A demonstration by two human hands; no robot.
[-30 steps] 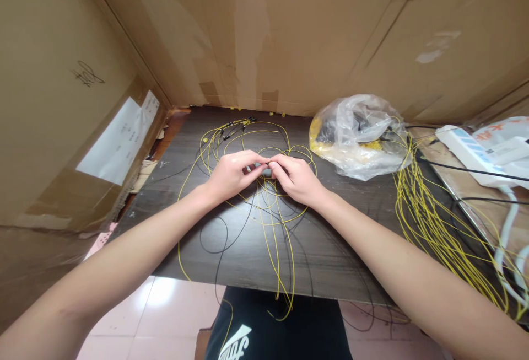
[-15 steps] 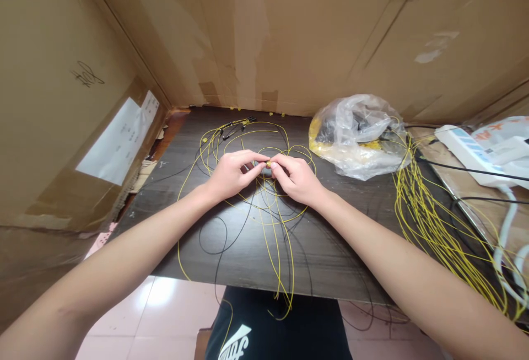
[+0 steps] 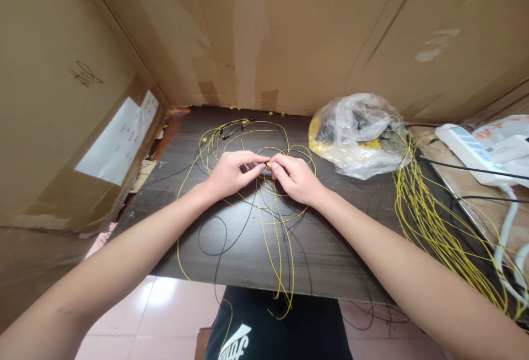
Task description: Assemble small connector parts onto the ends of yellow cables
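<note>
My left hand [image 3: 235, 172] and my right hand [image 3: 298, 179] meet fingertip to fingertip over the dark tabletop [image 3: 165, 250]. Both are closed in a pinch on a small yellow and black piece [image 3: 269, 165], mostly covered by the fingers, so its exact kind does not show. Thin yellow wires [image 3: 265, 233] and a thin black wire [image 3: 225, 244] lie in loose loops under and around the hands. Some yellow wires hang over the front table edge. Beyond my left hand, several black wire ends [image 3: 227, 128] rest among the loops.
A clear plastic bag [image 3: 363, 156] with yellow and black contents sits at the back right. A thick bundle of yellow wires [image 3: 430, 227] runs from it toward the right front. Further right lies a white power strip [image 3: 467, 153]. Cardboard walls [image 3: 264, 35] enclose the back and left.
The fingers have shifted very slightly around the small piece, and a little more of its dark part shows. Wires and bag look unchanged.
</note>
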